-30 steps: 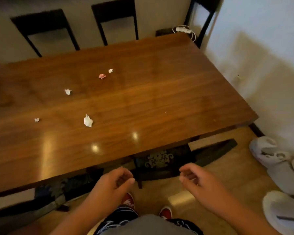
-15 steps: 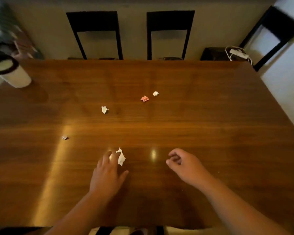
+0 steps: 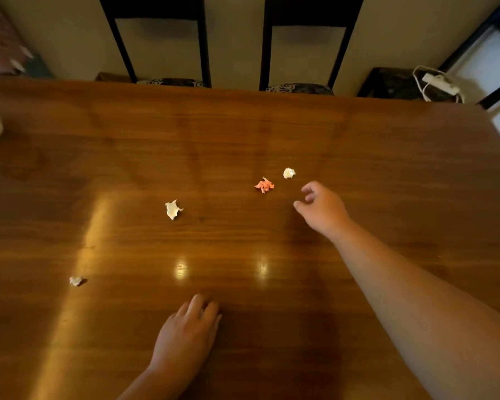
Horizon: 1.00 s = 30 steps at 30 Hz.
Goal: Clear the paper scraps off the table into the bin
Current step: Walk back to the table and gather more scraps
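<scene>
Right hand [image 3: 322, 207] reaches, fingers curled, near pink scrap [image 3: 264, 185].

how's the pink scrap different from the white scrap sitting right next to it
The pink scrap is salmon-coloured; the white scrap is off-white. The pink scrap looks wider and spiky, with ragged points, while the white scrap is a smaller, rounder ball. The pink scrap lies nearer the person and further left; the white scrap lies further back, above the right hand. Both are crumpled, lie loose on the wooden table, and neither is touched by a hand.
</scene>
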### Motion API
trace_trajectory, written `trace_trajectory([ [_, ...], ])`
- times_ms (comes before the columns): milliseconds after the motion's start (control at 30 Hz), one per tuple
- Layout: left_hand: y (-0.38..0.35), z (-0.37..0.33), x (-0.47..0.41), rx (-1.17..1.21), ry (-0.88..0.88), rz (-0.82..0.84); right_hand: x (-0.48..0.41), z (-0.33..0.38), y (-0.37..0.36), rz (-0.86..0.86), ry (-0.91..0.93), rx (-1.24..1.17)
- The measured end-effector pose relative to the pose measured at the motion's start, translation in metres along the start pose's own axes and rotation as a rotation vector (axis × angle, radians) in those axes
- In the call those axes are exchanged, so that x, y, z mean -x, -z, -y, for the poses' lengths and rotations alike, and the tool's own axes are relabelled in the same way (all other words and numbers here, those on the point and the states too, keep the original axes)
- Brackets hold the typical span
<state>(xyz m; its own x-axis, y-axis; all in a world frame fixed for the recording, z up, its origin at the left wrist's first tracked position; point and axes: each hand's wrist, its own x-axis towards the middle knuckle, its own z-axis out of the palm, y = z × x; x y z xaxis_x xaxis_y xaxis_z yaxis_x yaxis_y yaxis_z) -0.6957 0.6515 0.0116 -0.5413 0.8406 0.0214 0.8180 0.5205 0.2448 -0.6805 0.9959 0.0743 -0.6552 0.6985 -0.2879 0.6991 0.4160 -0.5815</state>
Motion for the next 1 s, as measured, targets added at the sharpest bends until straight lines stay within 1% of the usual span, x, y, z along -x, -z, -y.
trace_trajectory([
  [100,0.006,0.002,-0.013,0.095,0.040,0.005,-0.029,0.006,-0.005,-0.080,0.027,0.103],
  [167,0.012,0.004,-0.022,0.146,0.092,0.013,-0.043,0.010,-0.010,-0.083,0.054,0.180],
  [200,0.014,0.006,-0.024,0.203,0.128,0.018,-0.048,0.012,-0.013,-0.082,0.075,0.215],
  [233,0.017,0.007,-0.026,0.315,0.197,0.017,-0.053,0.014,-0.016,-0.082,0.101,0.250],
  [267,0.021,0.007,-0.029,0.490,0.314,0.007,-0.058,0.016,-0.020,-0.082,0.131,0.284],
  [333,0.027,0.007,-0.036,1.036,0.650,0.003,-0.068,0.020,-0.026,-0.074,0.174,0.346],
  [367,0.030,0.008,-0.039,1.291,0.801,0.028,-0.072,0.021,-0.029,-0.069,0.183,0.369],
  [400,0.032,0.009,-0.041,1.490,0.915,0.035,-0.075,0.022,-0.031,-0.067,0.186,0.385],
  [433,0.033,0.011,-0.042,1.625,0.985,0.028,-0.077,0.023,-0.033,-0.073,0.183,0.396],
  [500,0.035,0.013,-0.042,1.798,1.047,0.034,-0.076,0.024,-0.036,-0.102,0.164,0.412],
  [567,0.037,0.012,-0.041,1.968,1.069,0.085,-0.069,0.022,-0.038,-0.121,0.155,0.406],
  [633,0.040,0.009,-0.038,2.141,1.061,0.125,-0.054,0.018,-0.039,-0.133,0.174,0.350],
  [700,0.042,0.006,-0.034,2.263,1.030,0.159,-0.029,0.011,-0.040,-0.114,0.145,0.197],
  [767,0.046,0.001,-0.026,2.326,0.992,0.184,0.007,0.003,-0.044,-0.030,0.015,-0.077],
  [833,0.049,-0.008,-0.016,2.367,0.954,0.203,0.054,-0.005,-0.050,0.094,-0.215,-0.491],
  [900,0.056,-0.020,-0.003,2.375,0.948,0.211,0.112,-0.013,-0.050,0.285,-0.490,-0.952],
  [933,0.058,-0.026,0.003,2.369,0.955,0.216,0.142,-0.019,-0.050,0.381,-0.603,-1.145],
  [1000,0.062,-0.037,0.018,2.357,0.970,0.232,0.198,-0.032,-0.046,0.520,-0.752,-1.400],
])
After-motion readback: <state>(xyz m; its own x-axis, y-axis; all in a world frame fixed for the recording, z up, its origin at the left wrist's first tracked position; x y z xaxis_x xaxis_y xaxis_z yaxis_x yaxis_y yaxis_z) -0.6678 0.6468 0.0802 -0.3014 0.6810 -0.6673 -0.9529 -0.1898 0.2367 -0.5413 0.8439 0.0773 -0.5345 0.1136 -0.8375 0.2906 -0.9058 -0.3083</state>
